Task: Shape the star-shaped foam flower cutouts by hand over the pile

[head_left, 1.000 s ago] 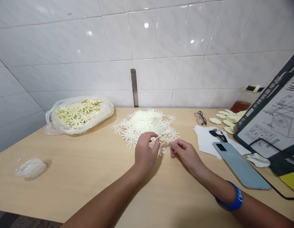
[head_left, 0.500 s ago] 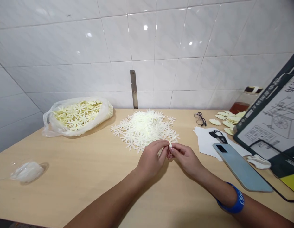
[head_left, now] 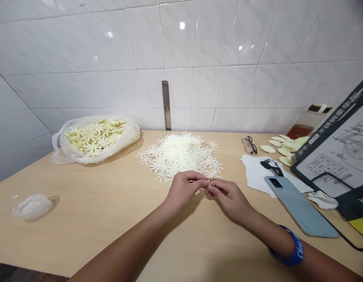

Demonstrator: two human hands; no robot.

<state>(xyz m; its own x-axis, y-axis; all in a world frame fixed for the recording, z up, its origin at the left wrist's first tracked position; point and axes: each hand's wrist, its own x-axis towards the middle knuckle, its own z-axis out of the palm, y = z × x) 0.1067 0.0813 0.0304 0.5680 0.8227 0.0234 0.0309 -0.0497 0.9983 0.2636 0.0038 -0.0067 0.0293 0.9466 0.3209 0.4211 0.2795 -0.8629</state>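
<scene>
My left hand [head_left: 185, 188] and my right hand [head_left: 228, 196] meet at the near right edge of a heap of white flower-shaped cutouts [head_left: 181, 152]. Between their pinched fingertips is a small white petal piece [head_left: 211, 176], mostly covered by the fingers. Its narrow tips stick up above them. Both hands are closed on it. A blue wristband [head_left: 290, 246] is on my right forearm.
At the left lie an open plastic bag [head_left: 131, 135] of yellowish cutouts and a clear bag with white material [head_left: 33, 206]. Glasses [head_left: 249, 145], white paper [head_left: 253, 172], a phone [head_left: 301, 207], a jar [head_left: 304, 123] and a printed box [head_left: 342, 149] stand or lie at the right.
My left hand's fingers have closed in flatter over the small white piece, which now shows less. The camera view has shifted slightly.
</scene>
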